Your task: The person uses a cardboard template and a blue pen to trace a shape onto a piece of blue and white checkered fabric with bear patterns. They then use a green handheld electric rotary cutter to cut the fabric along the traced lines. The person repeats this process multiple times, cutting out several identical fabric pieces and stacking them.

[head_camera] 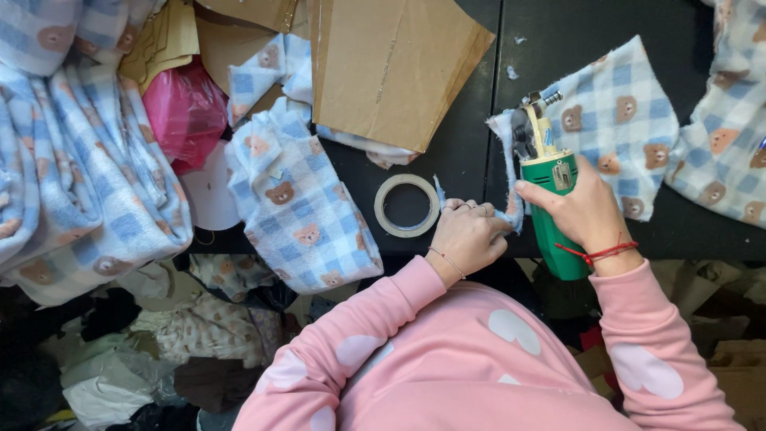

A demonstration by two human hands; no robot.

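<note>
My right hand grips a green electric rotary fabric cutter whose round blade sits at the left edge of a blue-and-white checked fleece piece with bear prints. A narrow strip of that fleece hangs along the cutter's left side. My left hand pinches the strip's lower end with closed fingers, close beside the cutter. Both hands rest over the near edge of the black table.
A roll of clear tape lies just left of my left hand. Cardboard sheets, a pink plastic bag and more bear-print fleece cover the table's left. More fleece lies at right. Fabric scraps fill the floor below.
</note>
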